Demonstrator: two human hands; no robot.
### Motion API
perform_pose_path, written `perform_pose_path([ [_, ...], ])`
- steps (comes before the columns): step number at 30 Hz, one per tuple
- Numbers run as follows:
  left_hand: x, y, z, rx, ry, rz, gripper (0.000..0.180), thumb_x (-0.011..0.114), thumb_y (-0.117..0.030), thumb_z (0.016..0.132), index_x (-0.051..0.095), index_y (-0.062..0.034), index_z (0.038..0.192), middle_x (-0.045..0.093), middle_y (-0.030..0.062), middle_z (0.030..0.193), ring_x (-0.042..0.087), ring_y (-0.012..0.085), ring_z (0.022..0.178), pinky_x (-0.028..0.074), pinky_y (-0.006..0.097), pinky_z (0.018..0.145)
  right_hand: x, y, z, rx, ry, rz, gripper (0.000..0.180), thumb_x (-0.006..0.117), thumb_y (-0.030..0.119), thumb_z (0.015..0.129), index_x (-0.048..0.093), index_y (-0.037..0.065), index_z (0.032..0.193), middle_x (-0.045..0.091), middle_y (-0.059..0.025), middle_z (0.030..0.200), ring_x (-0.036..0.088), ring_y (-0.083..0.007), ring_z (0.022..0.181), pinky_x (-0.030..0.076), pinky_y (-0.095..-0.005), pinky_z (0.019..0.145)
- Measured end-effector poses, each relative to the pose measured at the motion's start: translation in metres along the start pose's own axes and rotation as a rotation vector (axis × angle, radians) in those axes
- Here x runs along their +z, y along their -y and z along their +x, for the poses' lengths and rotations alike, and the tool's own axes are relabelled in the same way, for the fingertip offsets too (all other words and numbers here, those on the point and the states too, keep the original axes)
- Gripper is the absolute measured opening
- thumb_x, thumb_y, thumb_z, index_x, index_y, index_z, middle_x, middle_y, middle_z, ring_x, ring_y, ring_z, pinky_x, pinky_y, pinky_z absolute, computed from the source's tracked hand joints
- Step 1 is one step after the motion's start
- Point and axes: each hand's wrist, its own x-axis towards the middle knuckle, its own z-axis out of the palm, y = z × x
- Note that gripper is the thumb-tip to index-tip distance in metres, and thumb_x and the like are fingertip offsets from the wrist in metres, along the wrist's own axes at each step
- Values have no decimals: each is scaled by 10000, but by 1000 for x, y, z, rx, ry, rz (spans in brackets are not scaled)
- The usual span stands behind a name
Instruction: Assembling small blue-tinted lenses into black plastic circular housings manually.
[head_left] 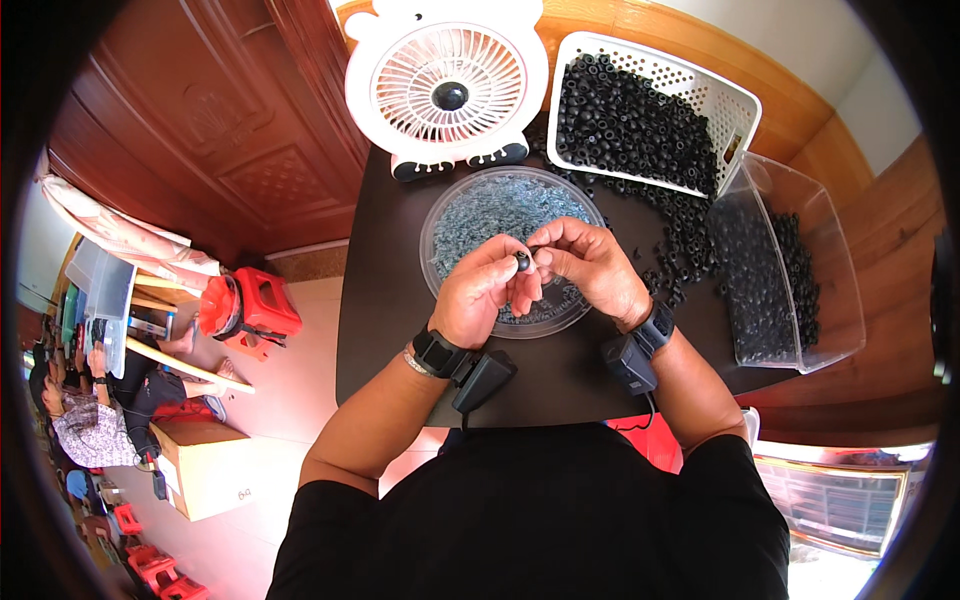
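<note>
My left hand (472, 300) pinches a small round black plastic piece (522, 261) between thumb and finger. Close beside it, my right hand (597, 268) has its thumb and fingertips pressed together; whatever is between them is too small to make out. Both hands are over a round clear plastic tub (436, 272), full of many tiny bluish see-through pieces (490, 208). Loose black pieces (690, 240) like the held one lie on the dark table to the right of the tub.
A white perforated basket (738, 95) of black pieces stands at the back right. Nearer, a clear bin (845, 300) holds more. A white fan (448, 95) stands behind the tub. To the left are a red stool (265, 308), a cardboard box (205, 470) and another person (95, 430).
</note>
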Motion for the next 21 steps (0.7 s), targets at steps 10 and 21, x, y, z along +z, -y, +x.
perform_pose_path([
  [10,-2,3,-1,-24,-84,104,225,517,-268,903,526,-45,938,536,53,694,501,136,583,401,248,541,-3,3,0,-38,-112,-45,200,590,163,913,603,-12,1007,611,-9,830,537,-70,750,458,-224,715],
  [21,3,7,0,-12,-89,163,236,520,-270,897,516,-42,957,547,77,728,502,154,592,395,252,554,0,8,-6,-89,-122,-272,156,603,133,896,644,-5,955,634,-26,864,575,-89,833,469,-247,778],
])
